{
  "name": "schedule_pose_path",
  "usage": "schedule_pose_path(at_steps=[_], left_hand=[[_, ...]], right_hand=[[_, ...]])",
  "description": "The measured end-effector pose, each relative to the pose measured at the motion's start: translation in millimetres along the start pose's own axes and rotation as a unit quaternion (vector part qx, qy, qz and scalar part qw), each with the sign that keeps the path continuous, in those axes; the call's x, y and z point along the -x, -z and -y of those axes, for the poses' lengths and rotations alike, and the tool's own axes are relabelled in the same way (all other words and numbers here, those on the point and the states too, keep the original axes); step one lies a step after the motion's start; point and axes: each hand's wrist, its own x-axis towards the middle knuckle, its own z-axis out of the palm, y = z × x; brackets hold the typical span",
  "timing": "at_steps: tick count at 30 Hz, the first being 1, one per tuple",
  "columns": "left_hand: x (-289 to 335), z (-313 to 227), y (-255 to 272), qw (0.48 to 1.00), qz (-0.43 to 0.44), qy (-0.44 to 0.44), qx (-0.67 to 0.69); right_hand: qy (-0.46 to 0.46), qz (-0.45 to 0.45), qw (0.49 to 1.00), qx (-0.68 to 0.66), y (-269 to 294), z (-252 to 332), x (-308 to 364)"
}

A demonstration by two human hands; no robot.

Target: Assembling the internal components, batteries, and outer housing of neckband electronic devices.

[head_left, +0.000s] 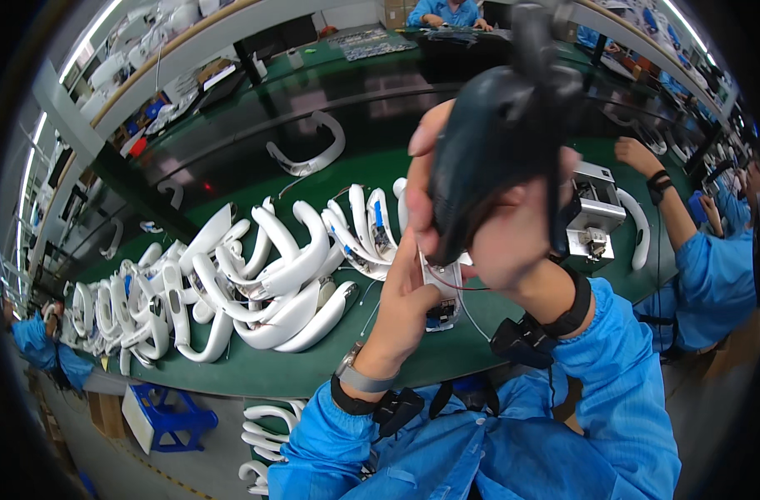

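My right hand (521,237) is raised close to the camera and closed around a large dark handheld tool (488,142), blurred and with a dark shaft rising from its top. Fingers also wrap the tool's left edge. Below it, my left hand (403,304) is closed at the end of a white curved housing (444,321), its thumb bent against it. Small electronic parts show inside this housing, and a thin red wire and a pale cable run from it. The tool and hands hide the housing's upper part and the tool's lower tip.
Many white curved housings (263,275) are heaped on the green table (271,379) to the left. At right stand a metal fixture (595,204) and another housing (637,229), beside a co-worker's arm (680,208). A dark belt (230,154) carries one housing (317,150). A blue stool (171,417) is below.
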Motion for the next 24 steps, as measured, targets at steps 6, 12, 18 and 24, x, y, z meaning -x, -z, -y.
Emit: schedule_pose_path(at_steps=[6,12,18,24], left_hand=[[-0.3,1.8,-12.5,0.998,-0.050,0.028,-0.017],[4.4,5.8,-10.3,0.995,-0.053,0.033,-0.083],[26.3,30.2,-6.1,0.988,-0.059,-0.069,-0.126],[21.9,30.7,-7.2,0.989,-0.057,-0.072,-0.114]], right_hand=[[0.143,-0.036,0.989,-0.022,35.6,18.7,3.2],[0.111,-0.212,0.951,0.198,121.3,11.7,39.4],[0.352,-0.270,0.749,0.492,115.2,-26.9,106.2],[0.139,-0.015,0.902,0.409,97.4,-53.8,117.8]])
